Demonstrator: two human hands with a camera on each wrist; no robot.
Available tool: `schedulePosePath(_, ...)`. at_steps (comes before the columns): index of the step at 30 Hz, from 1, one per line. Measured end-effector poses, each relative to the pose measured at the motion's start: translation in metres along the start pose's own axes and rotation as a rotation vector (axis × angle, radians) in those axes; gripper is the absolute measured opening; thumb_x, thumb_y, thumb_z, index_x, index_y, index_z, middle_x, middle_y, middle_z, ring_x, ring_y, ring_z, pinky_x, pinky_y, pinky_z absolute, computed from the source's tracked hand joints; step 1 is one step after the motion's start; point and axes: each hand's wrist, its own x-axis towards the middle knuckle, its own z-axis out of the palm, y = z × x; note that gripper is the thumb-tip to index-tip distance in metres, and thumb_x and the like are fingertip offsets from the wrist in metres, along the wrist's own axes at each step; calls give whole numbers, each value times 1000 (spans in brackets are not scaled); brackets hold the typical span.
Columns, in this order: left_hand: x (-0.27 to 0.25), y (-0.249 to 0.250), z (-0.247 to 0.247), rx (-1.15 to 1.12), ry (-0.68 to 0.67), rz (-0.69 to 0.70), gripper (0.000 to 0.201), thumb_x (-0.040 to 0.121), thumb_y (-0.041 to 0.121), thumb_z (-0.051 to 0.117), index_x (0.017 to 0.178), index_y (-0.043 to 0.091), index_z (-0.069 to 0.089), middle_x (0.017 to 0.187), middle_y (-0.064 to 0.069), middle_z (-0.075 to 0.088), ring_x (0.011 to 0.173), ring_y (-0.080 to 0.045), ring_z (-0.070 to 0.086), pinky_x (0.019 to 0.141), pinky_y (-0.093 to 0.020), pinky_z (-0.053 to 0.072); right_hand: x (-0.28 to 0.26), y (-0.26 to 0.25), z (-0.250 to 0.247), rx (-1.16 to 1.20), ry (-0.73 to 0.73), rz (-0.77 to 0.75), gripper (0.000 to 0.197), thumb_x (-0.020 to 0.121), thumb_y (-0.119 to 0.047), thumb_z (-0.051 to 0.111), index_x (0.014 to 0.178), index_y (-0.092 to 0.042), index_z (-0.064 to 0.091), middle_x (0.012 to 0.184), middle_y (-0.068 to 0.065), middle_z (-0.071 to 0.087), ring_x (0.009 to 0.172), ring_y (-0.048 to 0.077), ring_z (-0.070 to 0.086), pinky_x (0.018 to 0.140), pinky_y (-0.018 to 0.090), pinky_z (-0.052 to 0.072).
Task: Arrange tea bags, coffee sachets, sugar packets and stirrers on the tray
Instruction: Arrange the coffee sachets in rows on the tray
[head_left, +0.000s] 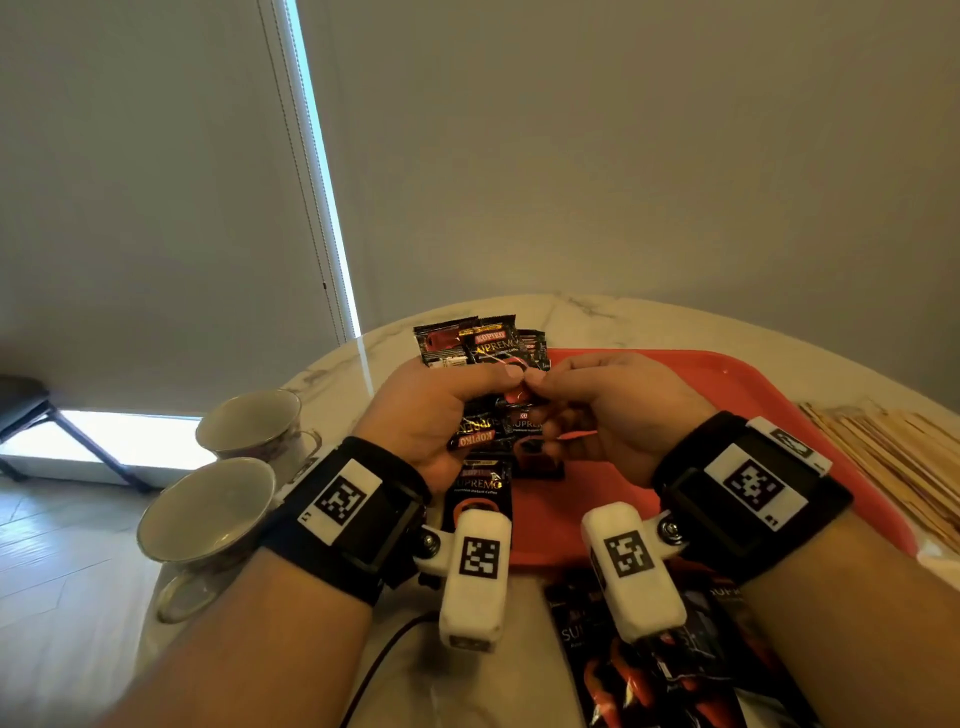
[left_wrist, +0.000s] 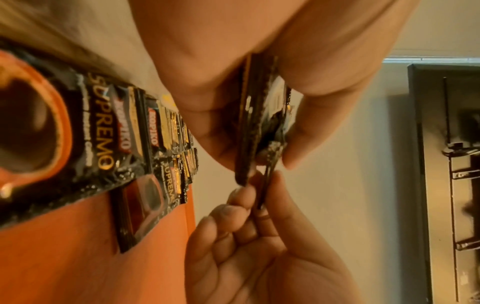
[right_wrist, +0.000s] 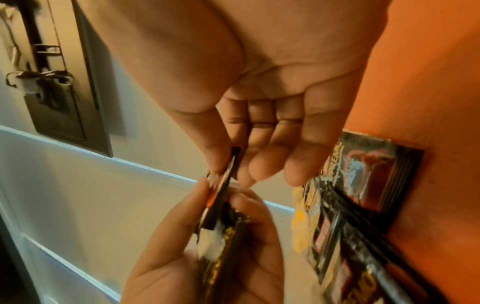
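Right now the left hand (head_left: 436, 415) grips a stack of black glossy coffee sachets (head_left: 480, 434) above the red plastic tray (head_left: 779, 410), while the right hand (head_left: 618, 410) pinches one sachet's edge. Slick foil could let the whole stack fan out and spill onto the marble table (head_left: 623, 317).

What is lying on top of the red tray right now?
Black coffee sachets lie along the red tray's left side. The hands cover its middle, so anything there is hidden.
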Motion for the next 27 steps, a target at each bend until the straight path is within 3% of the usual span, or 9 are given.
schedulePosePath(3, -2, 0, 0, 75, 5, 37, 38, 81, -9, 73, 118, -2, 71, 106, -30, 74, 96, -49, 75, 87, -66, 59, 2, -1, -2, -11, 58, -55, 21, 95, -28, 70, 94, -7, 73, 75, 6, 69, 60, 15, 64, 61, 37, 60)
schedulePosePath(5, -3, 0, 2, 117, -27, 46, 40, 82, -13, 71, 119, 0, 71, 111, -31, 74, 100, -50, 74, 89, -67, 58, 3, -2, -3, -17, 49, -92, 16, 93, -21, 71, 98, -5, 70, 71, 2, 70, 58, 12, 66, 68, 41, 60)
schedulePosePath(9, -5, -1, 4, 139, -67, 30, 45, 77, -12, 74, 120, 0, 72, 109, -29, 74, 97, -46, 74, 91, -67, 57, 5, -6, -7, 74, 111, -117, 6, 91, -9, 71, 92, -10, 65, 79, 8, 73, 61, 15, 68, 59, 32, 57)
schedulePosePath(15, -6, 2, 4, 78, -26, 16, 44, 78, -16, 71, 121, -4, 69, 114, -33, 71, 104, -53, 72, 92, -74, 53, 6, -6, -11, 114, 144, -122, 8, 90, -6, 73, 95, -8, 67, 85, 10, 73, 65, 17, 67, 61, 32, 58)
schedulePosePath(16, -5, 3, 4, 73, -3, 14, 37, 80, -16, 70, 116, -5, 69, 108, -31, 73, 97, -50, 74, 88, -70, 57, 7, -6, -12, 111, 154, -120, 7, 89, -5, 73, 93, -9, 67, 84, 9, 72, 65, 17, 66, 60, 32, 58)
schedulePosePath(18, -2, 3, 3, 46, 44, 28, 21, 82, -14, 63, 99, -3, 67, 86, -19, 72, 73, -32, 74, 72, -48, 64, 7, -4, -14, 132, 192, -101, 11, 89, -3, 73, 89, -11, 65, 80, 8, 70, 61, 17, 64, 56, 30, 57)
schedulePosePath(20, -1, 6, 2, -36, 92, 45, 20, 84, -10, 51, 95, 2, 63, 76, -9, 66, 62, -19, 66, 59, -34, 60, 7, 1, -17, 150, 233, -57, 12, 88, -2, 73, 89, -10, 63, 75, 8, 68, 57, 15, 61, 53, 28, 56)
schedulePosePath(24, 0, 10, -2, -149, 177, 48, 25, 88, -3, 41, 104, 3, 60, 78, -10, 64, 64, -20, 64, 57, -31, 59, 3, 17, -26, 68, 254, 106, 9, 89, -3, 72, 87, -6, 64, 67, 8, 65, 52, 14, 59, 51, 27, 55)
schedulePosePath(27, 0, 11, -2, -152, 206, 48, 22, 90, -1, 43, 102, 3, 61, 71, -9, 68, 60, -20, 67, 58, -32, 60, 2, 25, -30, -40, 237, 230, 6, 91, -1, 70, 89, -4, 65, 61, 7, 65, 56, 18, 61, 58, 32, 56)
